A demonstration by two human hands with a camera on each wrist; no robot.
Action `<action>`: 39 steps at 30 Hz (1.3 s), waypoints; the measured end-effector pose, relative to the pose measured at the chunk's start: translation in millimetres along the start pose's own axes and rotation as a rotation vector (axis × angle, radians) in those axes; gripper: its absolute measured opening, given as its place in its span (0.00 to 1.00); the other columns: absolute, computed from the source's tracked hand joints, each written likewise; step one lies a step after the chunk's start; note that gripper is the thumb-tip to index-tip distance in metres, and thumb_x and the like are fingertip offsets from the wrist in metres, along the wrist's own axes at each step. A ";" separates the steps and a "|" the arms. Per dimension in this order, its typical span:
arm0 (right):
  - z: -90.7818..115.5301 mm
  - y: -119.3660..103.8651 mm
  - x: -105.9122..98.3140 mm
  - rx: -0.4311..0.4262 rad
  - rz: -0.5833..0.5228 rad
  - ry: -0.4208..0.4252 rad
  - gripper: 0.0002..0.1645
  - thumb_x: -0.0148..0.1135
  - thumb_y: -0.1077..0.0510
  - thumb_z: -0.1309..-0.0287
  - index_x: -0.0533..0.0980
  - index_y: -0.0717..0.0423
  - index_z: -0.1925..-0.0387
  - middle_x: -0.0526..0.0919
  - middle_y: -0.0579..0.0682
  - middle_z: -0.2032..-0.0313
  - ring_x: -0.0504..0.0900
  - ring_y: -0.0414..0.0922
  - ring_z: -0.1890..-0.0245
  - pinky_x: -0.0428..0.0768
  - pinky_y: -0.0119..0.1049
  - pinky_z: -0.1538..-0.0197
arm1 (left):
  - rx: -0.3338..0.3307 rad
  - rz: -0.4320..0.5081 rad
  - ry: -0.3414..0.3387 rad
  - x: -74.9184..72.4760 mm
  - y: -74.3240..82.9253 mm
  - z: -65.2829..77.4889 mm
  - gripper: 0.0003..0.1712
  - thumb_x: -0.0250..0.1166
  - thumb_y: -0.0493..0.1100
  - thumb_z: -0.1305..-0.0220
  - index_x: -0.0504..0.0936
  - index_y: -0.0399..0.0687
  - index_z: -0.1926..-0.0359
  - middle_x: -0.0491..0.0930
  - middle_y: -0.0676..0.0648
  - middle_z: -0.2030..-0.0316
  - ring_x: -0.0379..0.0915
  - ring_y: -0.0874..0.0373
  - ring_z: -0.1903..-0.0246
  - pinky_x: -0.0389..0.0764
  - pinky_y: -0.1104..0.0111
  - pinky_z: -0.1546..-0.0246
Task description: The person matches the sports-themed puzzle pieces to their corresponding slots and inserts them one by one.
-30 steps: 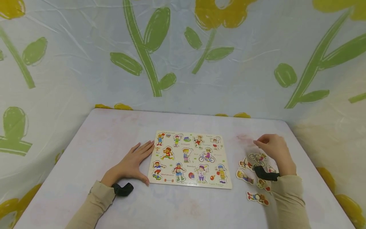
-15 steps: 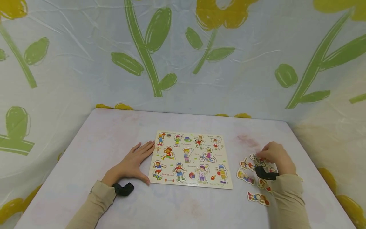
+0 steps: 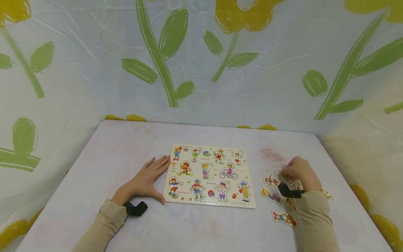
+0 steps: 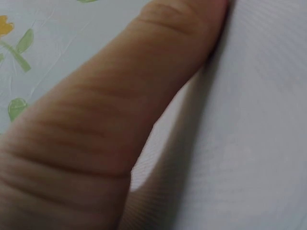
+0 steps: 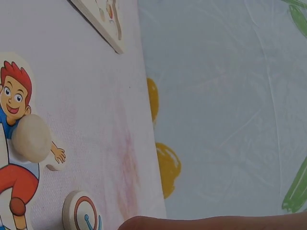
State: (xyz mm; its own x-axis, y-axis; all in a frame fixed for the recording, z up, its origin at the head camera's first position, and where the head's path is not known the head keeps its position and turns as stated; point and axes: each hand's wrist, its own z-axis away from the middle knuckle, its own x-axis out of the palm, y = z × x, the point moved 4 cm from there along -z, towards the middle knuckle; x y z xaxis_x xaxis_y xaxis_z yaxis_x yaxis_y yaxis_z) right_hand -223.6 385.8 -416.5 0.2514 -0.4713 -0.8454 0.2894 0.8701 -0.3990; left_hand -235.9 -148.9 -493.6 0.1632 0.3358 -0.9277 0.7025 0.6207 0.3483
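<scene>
My left hand [image 3: 148, 180] lies flat at the left edge of a pale wooden puzzle board [image 3: 194, 171], fingers and thumb spread and touching its rim. The left wrist view shows one finger [image 4: 105, 96] close up. My right hand [image 3: 300, 171] is low over a bicycle puzzle piece [image 3: 289, 181], its fingers pinching the piece near the middle; the fingertips are hidden from above. In the right wrist view the wheel of this bicycle piece [image 5: 79, 213] stands beside a finger [image 5: 192, 224]. Next to it lies a red-haired boy piece [image 5: 19, 93] with a round wooden knob.
Around the right hand lie other loose pieces: one with a yellow-hatted figure [image 3: 270, 194], one with a ball [image 3: 284, 218], one partly under the wrist [image 3: 289, 203] and one right of the sleeve [image 3: 328, 194]. A flowered cloth [image 3: 220, 98] rises behind the table.
My right hand has come down from above the loose pieces onto the bicycle piece, and stays there over the last half second. The left hand and board have not moved.
</scene>
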 end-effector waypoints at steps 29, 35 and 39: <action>10.0 -46.1 1.7 -0.167 -0.057 0.377 0.13 0.66 0.57 0.47 0.77 0.65 0.72 0.81 0.59 0.74 0.75 0.50 0.75 0.70 0.37 0.77 | 0.025 0.015 0.028 -1.9 2.8 0.1 0.84 0.64 0.88 0.72 0.51 0.39 0.23 0.46 0.42 0.22 0.41 0.45 0.24 0.42 0.45 0.28; 10.0 -60.6 7.3 -0.163 -0.069 0.366 0.12 0.65 0.57 0.45 0.76 0.63 0.70 0.80 0.57 0.73 0.75 0.49 0.74 0.71 0.36 0.75 | 0.027 0.009 0.031 -2.2 2.4 -0.2 0.84 0.64 0.88 0.73 0.52 0.39 0.23 0.47 0.42 0.22 0.41 0.45 0.24 0.42 0.45 0.28; 11.7 -71.0 9.3 -0.179 -0.080 0.364 0.11 0.65 0.57 0.45 0.76 0.63 0.69 0.80 0.56 0.73 0.75 0.50 0.73 0.71 0.36 0.74 | 0.031 0.009 0.036 -1.4 2.2 -0.8 0.84 0.65 0.88 0.73 0.52 0.38 0.23 0.47 0.42 0.23 0.42 0.44 0.24 0.43 0.44 0.28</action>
State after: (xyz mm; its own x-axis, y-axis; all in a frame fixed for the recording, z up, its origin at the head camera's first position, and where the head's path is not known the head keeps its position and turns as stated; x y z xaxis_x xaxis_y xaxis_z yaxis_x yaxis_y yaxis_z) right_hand -231.1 317.9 -391.9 -0.1174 -0.4851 -0.8666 0.1211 0.8591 -0.4973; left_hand -235.1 -147.4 -491.5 0.1449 0.3668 -0.9190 0.7221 0.5957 0.3516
